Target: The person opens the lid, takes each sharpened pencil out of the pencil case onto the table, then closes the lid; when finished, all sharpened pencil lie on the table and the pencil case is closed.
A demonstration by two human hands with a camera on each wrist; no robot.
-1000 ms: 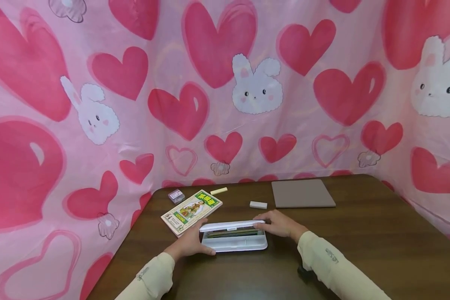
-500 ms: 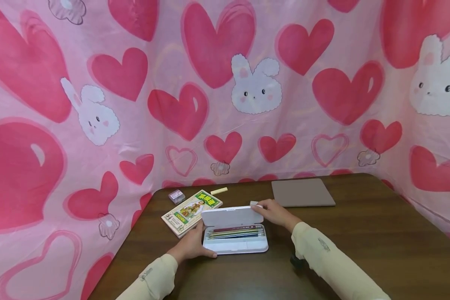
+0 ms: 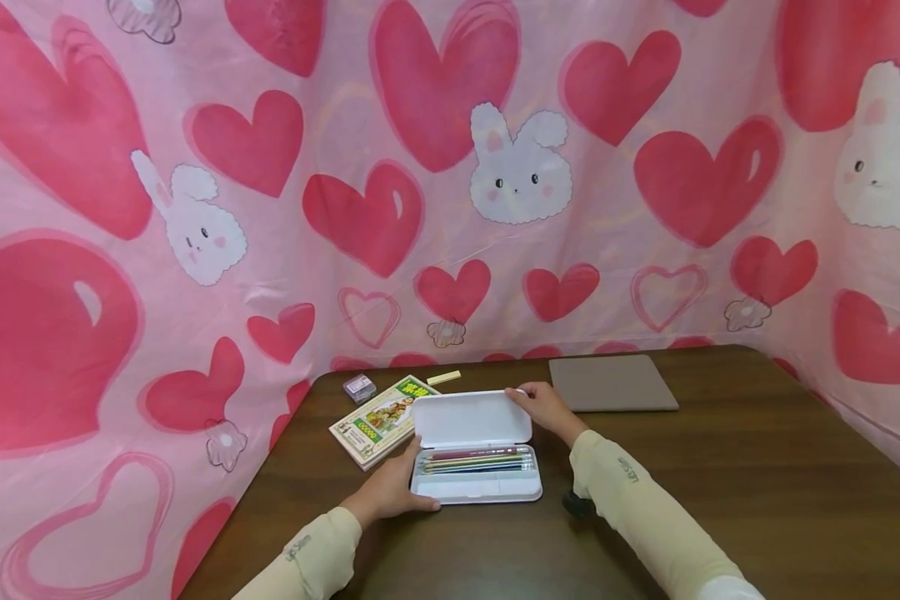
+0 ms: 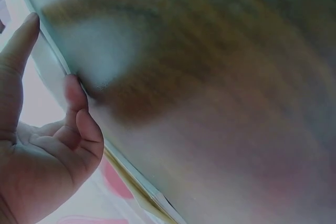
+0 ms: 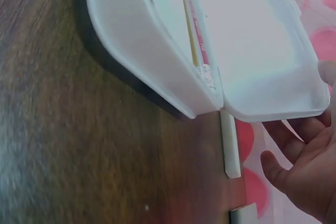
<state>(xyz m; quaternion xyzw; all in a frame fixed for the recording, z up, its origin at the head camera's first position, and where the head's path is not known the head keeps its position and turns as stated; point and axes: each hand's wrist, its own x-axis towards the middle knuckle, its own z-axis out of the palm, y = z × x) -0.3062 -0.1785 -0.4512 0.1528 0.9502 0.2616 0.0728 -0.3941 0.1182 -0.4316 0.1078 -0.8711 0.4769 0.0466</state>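
A white pencil case (image 3: 476,490) lies open on the table, its lid (image 3: 472,418) standing up along the back. Several pencils (image 3: 480,461) fill the rear compartment. My left hand (image 3: 390,487) grips the case's left end, thumb at the front corner and fingers toward the back. In the left wrist view, that hand (image 4: 52,156) spans the case's edge. My right hand (image 3: 547,407) pinches the lid's upper right corner. The right wrist view has the right hand's thumb and fingers (image 5: 307,156) at the lid's corner, partly cut off by the frame.
A book (image 3: 378,421) lies left behind the case, partly covered by the lid. Beyond it are a small purple box (image 3: 359,387) and a yellow strip (image 3: 443,377). A flat grey-brown slab (image 3: 613,383) sits back right. A white block (image 5: 230,145) lies behind the case.
The lid has swung from nearly closed to upright, my right hand rising and moving back with it. The pencils have come into full view. My left hand stays on the case's left end.
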